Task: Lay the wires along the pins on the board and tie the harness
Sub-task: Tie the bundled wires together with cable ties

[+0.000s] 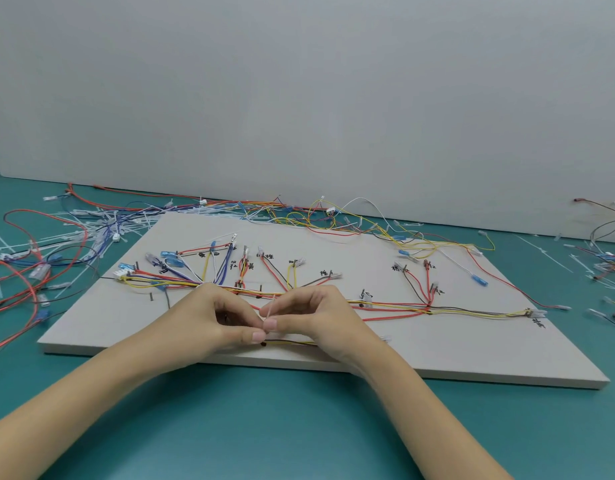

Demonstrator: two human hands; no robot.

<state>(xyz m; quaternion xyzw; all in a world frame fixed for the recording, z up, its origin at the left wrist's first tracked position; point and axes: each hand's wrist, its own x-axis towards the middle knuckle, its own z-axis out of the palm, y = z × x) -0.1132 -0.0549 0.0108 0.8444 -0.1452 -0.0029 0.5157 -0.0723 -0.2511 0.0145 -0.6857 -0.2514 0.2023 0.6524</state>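
A pale board [420, 348] lies on the teal table with dark pins and hand-written labels. Red, yellow, black and blue wires [396, 308] run along the pins as a harness trunk, with branches fanning up to connectors. My left hand [216, 317] and my right hand [316, 313] meet over the trunk near the board's front middle. Both pinch a thin white cable tie [270, 308] that stands up between their fingertips. A short run of wires [292, 342] shows just below the thumbs. The trunk under the hands is hidden.
Loose wires and white cable ties [91, 226] are heaped on the table at the left. More wires [333, 216] lie along the wall behind the board. Another tangle [610, 265] sits at the right edge. A grey wall stands behind.
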